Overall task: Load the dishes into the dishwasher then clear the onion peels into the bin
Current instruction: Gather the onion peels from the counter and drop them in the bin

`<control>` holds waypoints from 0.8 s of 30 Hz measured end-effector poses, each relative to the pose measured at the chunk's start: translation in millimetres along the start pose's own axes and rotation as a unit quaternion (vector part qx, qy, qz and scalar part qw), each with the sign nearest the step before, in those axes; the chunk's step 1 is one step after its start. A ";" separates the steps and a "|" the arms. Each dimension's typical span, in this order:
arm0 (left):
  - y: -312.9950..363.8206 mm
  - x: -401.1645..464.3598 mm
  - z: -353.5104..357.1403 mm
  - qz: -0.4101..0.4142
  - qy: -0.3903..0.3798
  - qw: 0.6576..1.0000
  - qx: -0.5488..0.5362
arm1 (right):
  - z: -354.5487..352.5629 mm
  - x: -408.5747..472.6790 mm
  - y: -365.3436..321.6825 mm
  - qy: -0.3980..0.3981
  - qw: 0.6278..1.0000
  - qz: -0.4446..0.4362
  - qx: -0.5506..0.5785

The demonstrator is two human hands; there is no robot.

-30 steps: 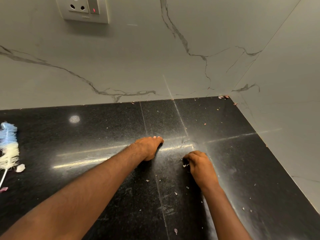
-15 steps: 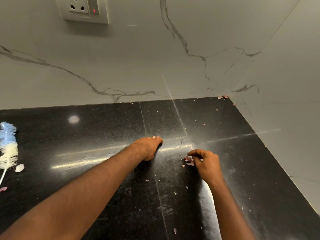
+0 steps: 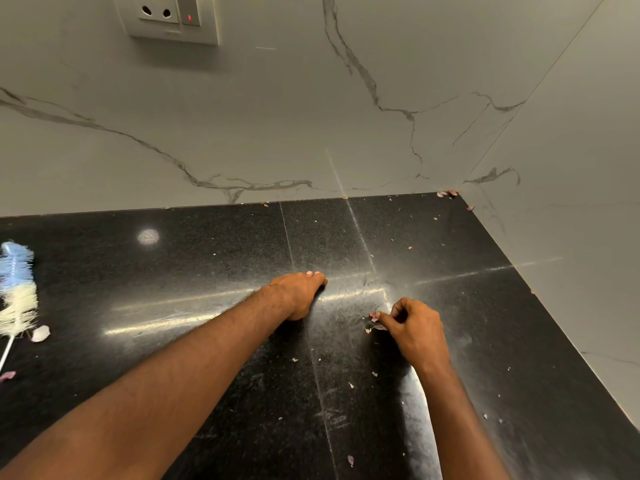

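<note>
Right hand (image 3: 417, 329) pinches pink peels (image 3: 373, 317) off the black counter (image 3: 207, 258), left hand (image 3: 298, 292) rests curled, contents unclear; best sweep the scattered flecks into one pile first, including those in the corner (image 3: 446, 194), then lift together.

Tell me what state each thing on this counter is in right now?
Left hand: fingers curled, resting on the counter.
Right hand: pinching onion peels.
Scattered peel bits: lying loose.
Bottle brush: lying flat.
Wall switch: red light on.
</note>
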State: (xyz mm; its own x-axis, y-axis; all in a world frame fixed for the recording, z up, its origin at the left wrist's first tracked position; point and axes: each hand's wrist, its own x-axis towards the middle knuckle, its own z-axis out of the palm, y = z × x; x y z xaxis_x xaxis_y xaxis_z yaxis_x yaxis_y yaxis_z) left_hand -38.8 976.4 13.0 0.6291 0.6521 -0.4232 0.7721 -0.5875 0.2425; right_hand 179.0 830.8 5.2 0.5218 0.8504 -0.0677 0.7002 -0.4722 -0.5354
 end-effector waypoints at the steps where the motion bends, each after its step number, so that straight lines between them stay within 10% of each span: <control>1: 0.0 0.0 0.0 0.001 0.000 1.000 0.000 | -1.1 0.5 0.6 0.004 1.000 -0.003 -0.004; 14: -0.5 -0.1 0.2 -0.007 -0.008 1.000 -0.004 | 5.8 3.4 10.0 -0.097 0.990 0.039 -0.094; 24: 4.9 -3.2 -1.6 -0.008 -0.003 1.000 0.001 | 27.1 3.8 14.9 0.017 0.997 -0.053 -0.049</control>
State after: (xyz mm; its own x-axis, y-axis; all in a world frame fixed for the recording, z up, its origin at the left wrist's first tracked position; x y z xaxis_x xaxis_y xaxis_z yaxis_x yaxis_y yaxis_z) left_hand -37.0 972.2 17.0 0.6164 0.6588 -0.4313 0.7817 -0.5779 0.2345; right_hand 178.2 833.3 -25.9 0.4575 0.8891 0.0146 0.7959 -0.4022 -0.4526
